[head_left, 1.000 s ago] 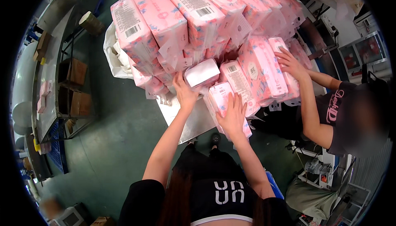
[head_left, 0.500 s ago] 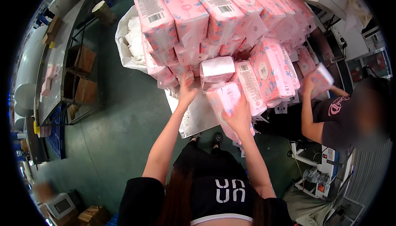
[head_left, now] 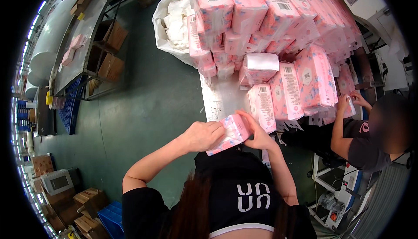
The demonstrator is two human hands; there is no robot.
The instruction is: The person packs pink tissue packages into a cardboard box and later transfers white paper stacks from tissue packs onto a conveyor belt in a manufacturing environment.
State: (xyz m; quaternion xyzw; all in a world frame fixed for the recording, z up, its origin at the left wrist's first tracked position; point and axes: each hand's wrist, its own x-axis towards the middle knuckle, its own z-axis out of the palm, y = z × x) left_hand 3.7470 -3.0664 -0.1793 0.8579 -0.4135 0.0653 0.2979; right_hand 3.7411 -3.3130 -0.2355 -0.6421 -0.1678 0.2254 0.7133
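Observation:
Close in front of my body, a pink floral tissue pack is held tilted between both hands. My left hand is closed over its left side, fingers curled on the wrapper. My right hand grips the right end, with fingers and thumb around the corner. Just beyond my right hand, a pink tissue pack stands at the edge of the metal tabletop. Behind it is a pack with a white end. Larger pink tissue bundles stand to the right.
High rows of pink tissue packs fill the far side. A white sack of white scraps stands left of them. A co-worker's hands handle a pack at the right. A metal workbench and cardboard boxes are at the left.
My left hand has come back from the stack toward my body, and my right hand has drawn back too. Both now hold one pack. The view has shifted, so the scene sits further right.

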